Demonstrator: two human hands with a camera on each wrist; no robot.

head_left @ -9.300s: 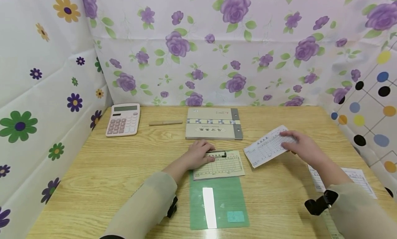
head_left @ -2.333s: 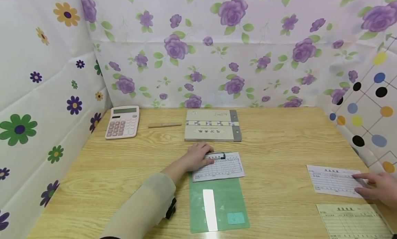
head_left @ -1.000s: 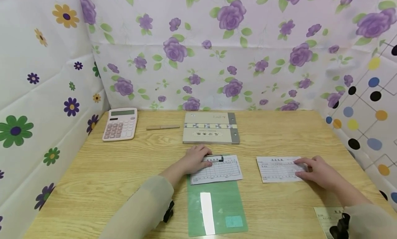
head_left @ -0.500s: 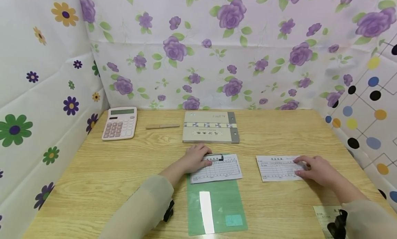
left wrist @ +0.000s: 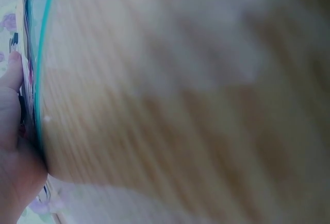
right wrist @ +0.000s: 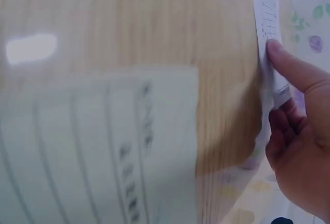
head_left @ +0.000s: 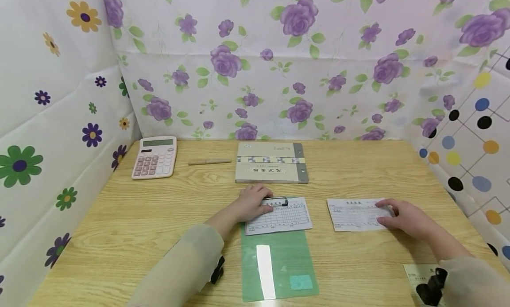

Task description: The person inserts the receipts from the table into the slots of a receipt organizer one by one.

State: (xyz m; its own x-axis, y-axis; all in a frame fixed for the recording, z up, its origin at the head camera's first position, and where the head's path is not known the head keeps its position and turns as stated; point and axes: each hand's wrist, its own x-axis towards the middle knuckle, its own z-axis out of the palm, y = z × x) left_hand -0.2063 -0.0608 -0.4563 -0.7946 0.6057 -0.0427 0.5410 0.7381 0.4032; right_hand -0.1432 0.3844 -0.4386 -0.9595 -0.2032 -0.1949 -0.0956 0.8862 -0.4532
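Left hand rests on the upper left of a green transparent clipboard, over a stack of printed forms with a white one on top. Its thumb lies on the paper beside the black wire clip; the fingers reach toward the top edge. Right of the clipboard, the right hand pinches the right end of a white printed form. In the right wrist view the thumb is on that form with fingers beneath it. The form's right end is partly covered by the hand.
A yellowish form lies at the lower right, partly under the right sleeve. Behind the clipboard sits a ledger book. A tan pen and a pink calculator lie to the left. Patterned sheets surround the wooden table.
The clipboard's top form was yellowish at first and is now white. The right hand then brought another white form leftward from the far right; it has barely moved since. The left hand stays put.
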